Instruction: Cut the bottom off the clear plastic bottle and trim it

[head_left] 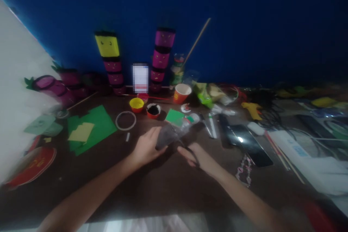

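My left hand is closed around a clear, greyish plastic bottle lying on its side over the dark table. Its narrower end seems to point away to the right, though blur softens the outline. In my right hand is a pair of dark-handled scissors, the fingers through and around the handles. The blades reach up and left to the bottle's edge; whether they are parted I cannot tell. Just beyond the bottle lies a small green paper piece.
Paint cups, one yellow inside and one black inside, stand ahead, near a red paper cup. Green sheets and a tape ring lie left. A phone, beaded strand and yellow glue gun lie right.
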`<state>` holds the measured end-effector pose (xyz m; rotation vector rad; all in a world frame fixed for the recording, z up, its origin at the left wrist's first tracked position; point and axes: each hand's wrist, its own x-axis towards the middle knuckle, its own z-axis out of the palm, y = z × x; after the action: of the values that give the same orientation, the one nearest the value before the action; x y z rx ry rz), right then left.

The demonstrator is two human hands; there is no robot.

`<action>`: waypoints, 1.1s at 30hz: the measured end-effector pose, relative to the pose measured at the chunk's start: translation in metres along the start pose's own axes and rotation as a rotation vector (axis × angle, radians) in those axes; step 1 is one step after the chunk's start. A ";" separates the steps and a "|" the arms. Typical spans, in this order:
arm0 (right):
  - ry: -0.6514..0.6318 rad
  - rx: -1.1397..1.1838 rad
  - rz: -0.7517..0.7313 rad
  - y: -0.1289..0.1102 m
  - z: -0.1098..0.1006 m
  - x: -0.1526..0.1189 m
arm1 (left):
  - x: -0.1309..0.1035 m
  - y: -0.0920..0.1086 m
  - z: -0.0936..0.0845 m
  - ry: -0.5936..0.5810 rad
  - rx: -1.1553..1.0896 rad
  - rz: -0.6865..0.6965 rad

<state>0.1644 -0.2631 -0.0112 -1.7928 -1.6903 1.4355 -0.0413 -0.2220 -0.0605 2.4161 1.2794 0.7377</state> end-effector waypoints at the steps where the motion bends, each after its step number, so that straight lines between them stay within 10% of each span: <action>1: -0.015 0.013 0.014 -0.001 0.000 0.000 | 0.000 0.000 -0.001 -0.002 -0.010 0.006; 9: -0.182 0.056 0.084 -0.012 -0.012 -0.003 | -0.003 0.000 0.000 -0.032 -0.013 0.116; 33: -0.064 0.056 0.058 -0.005 -0.002 -0.003 | -0.004 -0.001 0.003 0.053 0.058 0.136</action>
<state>0.1634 -0.2637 -0.0047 -1.7974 -1.6236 1.5640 -0.0420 -0.2247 -0.0640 2.5670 1.1802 0.8173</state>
